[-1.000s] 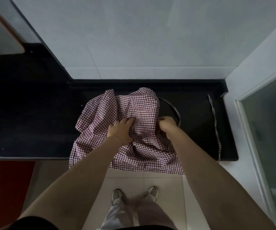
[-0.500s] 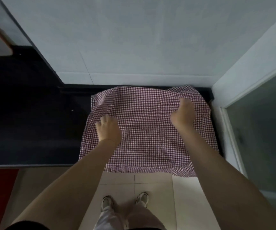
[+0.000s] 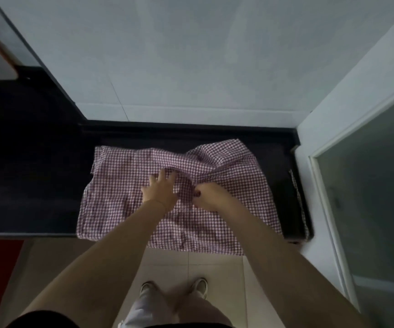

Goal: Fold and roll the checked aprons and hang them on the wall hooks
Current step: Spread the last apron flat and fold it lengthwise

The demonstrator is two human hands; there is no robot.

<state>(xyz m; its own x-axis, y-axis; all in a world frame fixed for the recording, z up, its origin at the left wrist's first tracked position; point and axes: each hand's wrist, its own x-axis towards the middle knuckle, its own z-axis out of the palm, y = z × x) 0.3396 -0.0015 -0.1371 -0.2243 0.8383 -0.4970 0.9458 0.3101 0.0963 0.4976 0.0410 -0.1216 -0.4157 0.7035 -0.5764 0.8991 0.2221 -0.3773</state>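
Head view is showing me standing at the dark counter (image 3: 37, 185), working on one checked apron (image 3: 120, 185) that is lying spread across its right end, with the near edge hanging over the front lip above my shoes (image 3: 199, 286). I am judging this to be the folding step, early on: the cloth is lying mostly flat on the left but is bunching into a ridge at the middle and lifting into a loose hump toward the far right corner. My left hand (image 3: 161, 189) is resting on the cloth with its fingers spread and fairly straight, pressing the fabric down just left of the ridge. My right hand (image 3: 211, 194) is sitting close beside it, nearly touching, with its fingers curled in and pinching a fold of the cloth. Next, I am thinking, the pinched fold needs drawing over while the flat hand is anchoring the rest, then smoothing before any rolling. Counting: one apron, two hands, one apron tie (image 3: 297, 192) trailing along the counter's right edge, and no wall hooks in sight.
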